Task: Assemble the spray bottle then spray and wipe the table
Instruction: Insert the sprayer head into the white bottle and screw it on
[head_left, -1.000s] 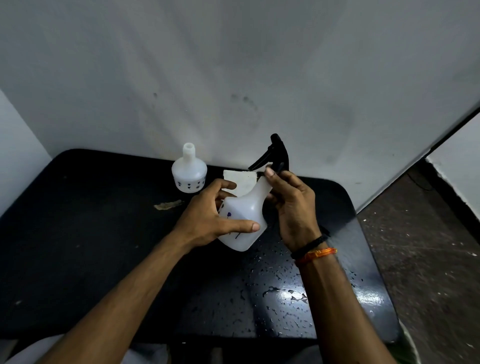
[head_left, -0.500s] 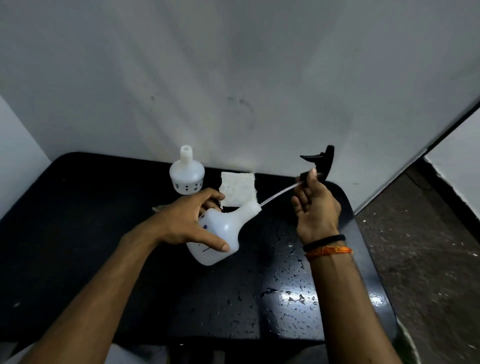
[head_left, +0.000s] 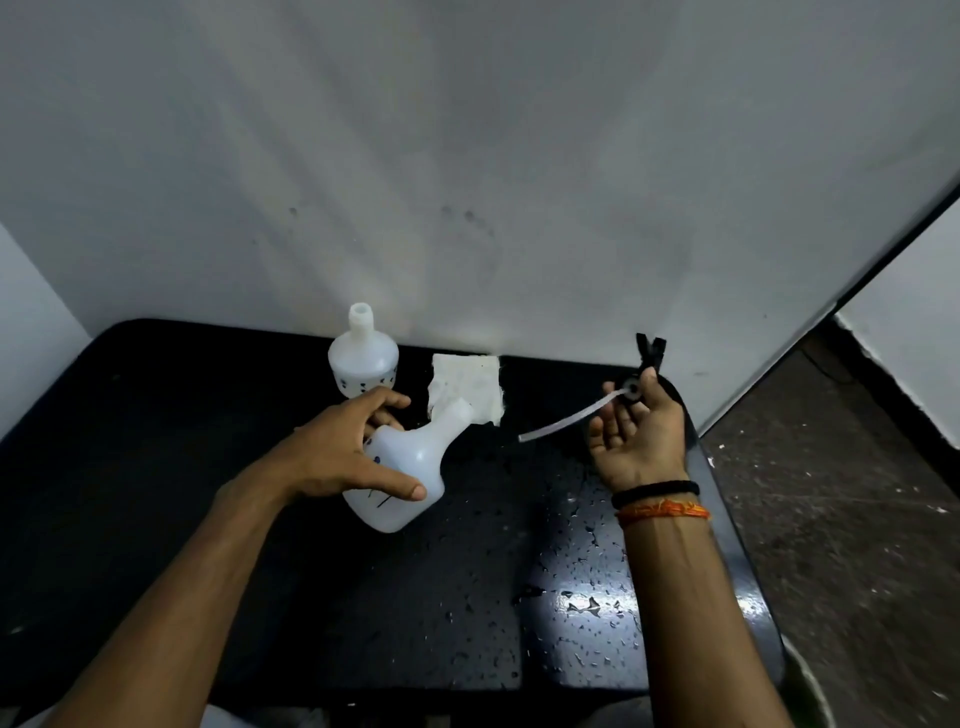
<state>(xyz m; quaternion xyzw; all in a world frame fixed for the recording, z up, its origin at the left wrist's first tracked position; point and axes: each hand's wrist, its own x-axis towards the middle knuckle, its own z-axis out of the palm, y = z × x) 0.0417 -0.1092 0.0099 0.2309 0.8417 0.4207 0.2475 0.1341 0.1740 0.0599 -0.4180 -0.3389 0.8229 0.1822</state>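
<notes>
The white bottle (head_left: 400, 467) is held tilted above the desk (head_left: 156, 467) by the left hand (head_left: 337, 452), its grip wrapped round the body so that the open neck is presented rightward. The black trigger head (head_left: 644, 369) is pinched by the right hand (head_left: 636, 431), with its dip tube (head_left: 566, 418) aimed at that neck, apart from it, seemingly for insertion.

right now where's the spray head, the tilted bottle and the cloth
spray head (head_left: 649, 358), head view, on the black trigger part above the right hand's fingers
tilted bottle (head_left: 410, 462), head view, on its white body beside the left hand
cloth (head_left: 470, 382), head view, on the middle of the white square
</notes>
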